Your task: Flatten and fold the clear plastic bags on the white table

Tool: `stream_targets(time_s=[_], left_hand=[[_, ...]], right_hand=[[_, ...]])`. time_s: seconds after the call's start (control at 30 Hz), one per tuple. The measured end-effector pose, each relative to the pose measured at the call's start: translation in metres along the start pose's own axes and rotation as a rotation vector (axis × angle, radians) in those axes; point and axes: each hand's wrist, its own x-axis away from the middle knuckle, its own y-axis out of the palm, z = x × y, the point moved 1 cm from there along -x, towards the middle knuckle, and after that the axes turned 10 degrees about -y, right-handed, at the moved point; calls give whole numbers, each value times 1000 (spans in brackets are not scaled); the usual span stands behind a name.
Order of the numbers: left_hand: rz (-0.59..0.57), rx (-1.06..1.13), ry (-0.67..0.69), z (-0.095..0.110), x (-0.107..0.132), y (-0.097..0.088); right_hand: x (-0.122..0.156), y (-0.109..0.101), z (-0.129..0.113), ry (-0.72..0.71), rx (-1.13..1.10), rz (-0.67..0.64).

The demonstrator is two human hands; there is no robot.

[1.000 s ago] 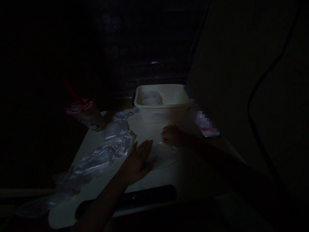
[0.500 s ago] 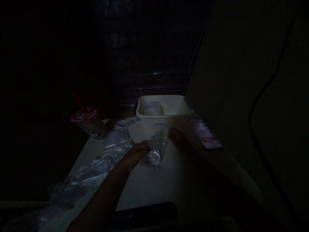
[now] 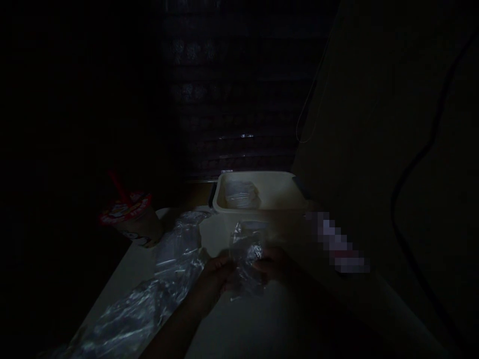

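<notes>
White tabletop (image 3: 232, 334) spreads across the near middle, its left edge slanting away beneath crinkled, see-through plastic (image 3: 127, 311). Beyond stands a pale, boxy tub (image 3: 279, 192) with a rounded rim; to its left, a tapered cup (image 3: 140, 227). Just before the tub, left hand (image 3: 215, 276) and right hand (image 3: 279, 264) grasp creased clear film (image 3: 245, 279) between them. Folded film (image 3: 241, 194) lies inside the tub's left end.

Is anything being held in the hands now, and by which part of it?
Yes: some crinkled clear plastic, held by its left side in the left hand and its right side in the right hand.
</notes>
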Motion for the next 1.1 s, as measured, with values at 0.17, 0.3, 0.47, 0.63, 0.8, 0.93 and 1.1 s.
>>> stream_targets(time_s=[0.17, 0.3, 0.47, 0.63, 0.8, 0.93, 1.1], left_hand=[[24, -93, -24, -7, -6, -6], [61, -147, 15, -8, -8, -6], [28, -84, -9, -4, -4, -4], [36, -13, -23, -5, -3, -4], [35, 30, -46, -4, -3, -1], [13, 24, -38, -4, -2, 0], [44, 39, -59, -5, -2, -2]], right_hand=[[2, -1, -5, -32, 45, 1], [5, 0, -11, -83, 238, -6], [2, -4, -9, -97, 338, -97], [1, -8, -9, -121, 334, -125], [2, -7, -9, -74, 325, -138], [4, -6, -13, -92, 354, -108], [3, -6, -14, -91, 390, -138]])
